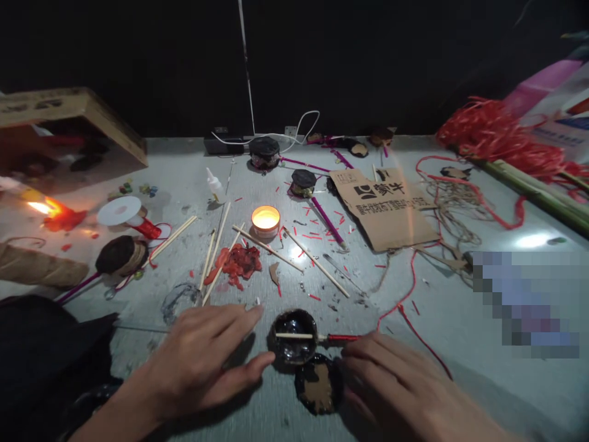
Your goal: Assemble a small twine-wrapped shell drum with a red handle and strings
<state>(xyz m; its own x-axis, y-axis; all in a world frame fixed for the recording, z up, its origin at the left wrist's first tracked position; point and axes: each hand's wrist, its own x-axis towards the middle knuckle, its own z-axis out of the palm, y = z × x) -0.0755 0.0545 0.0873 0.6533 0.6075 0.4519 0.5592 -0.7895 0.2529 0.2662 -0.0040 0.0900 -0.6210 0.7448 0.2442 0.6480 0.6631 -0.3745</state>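
Note:
My left hand [207, 356] is open beside a small round black cup [288, 356], thumb and index finger apart, the thumb tip close to the cup's rim. A pale stick [294, 336] lies across the inside of the cup. It lines up with a red thread-wrapped stick [343, 337] that comes out of the cup's right side. Curled fingers of my right hand [396, 380] close on the outer end of this red stick; the fingertips are partly hidden. Just below the cup lies a black-edged cardboard disc [318, 385], close to my right fingers.
A lit candle [265, 221], melted red wax [239, 265], wooden sticks [324, 270] and a glue bottle [214, 186] stand or lie ahead. Cardboard [386, 209], red cord [409, 288] and a bamboo pole [534, 190] are right. Another flame [41, 207] burns left, near a spool [119, 210].

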